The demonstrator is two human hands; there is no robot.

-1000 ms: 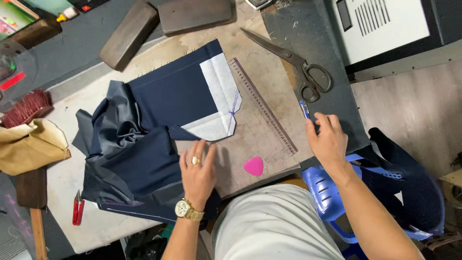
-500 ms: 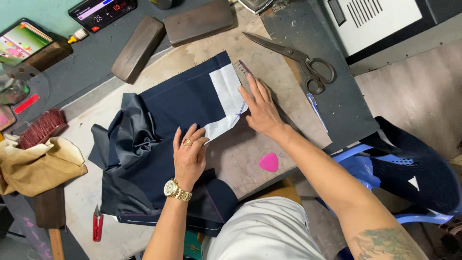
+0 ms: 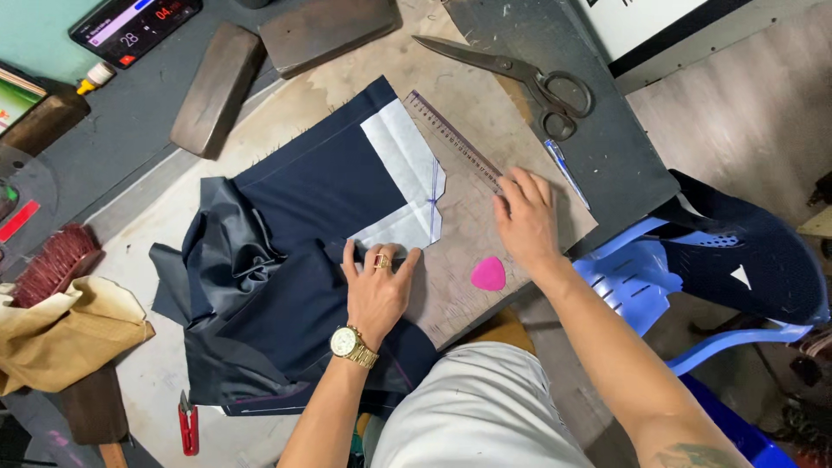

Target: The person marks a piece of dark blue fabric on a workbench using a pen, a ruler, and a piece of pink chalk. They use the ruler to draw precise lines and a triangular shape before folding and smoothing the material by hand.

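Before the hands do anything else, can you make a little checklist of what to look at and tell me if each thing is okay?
1. Left hand flat on the navy cloth, pinning it: ok.
2. Right hand resting on the clear ruler at its near end: ok.
3. Ruler lined up with the blue mark on the white lining piece: cannot tell; the ruler lies beside the piece, not over the mark.
4. Pink chalk close by, between the two hands: ok.
5. Scissors lying shut and apart from both hands: ok.
6. Navy cloth smooth all over: not ok; its left part is bunched up.
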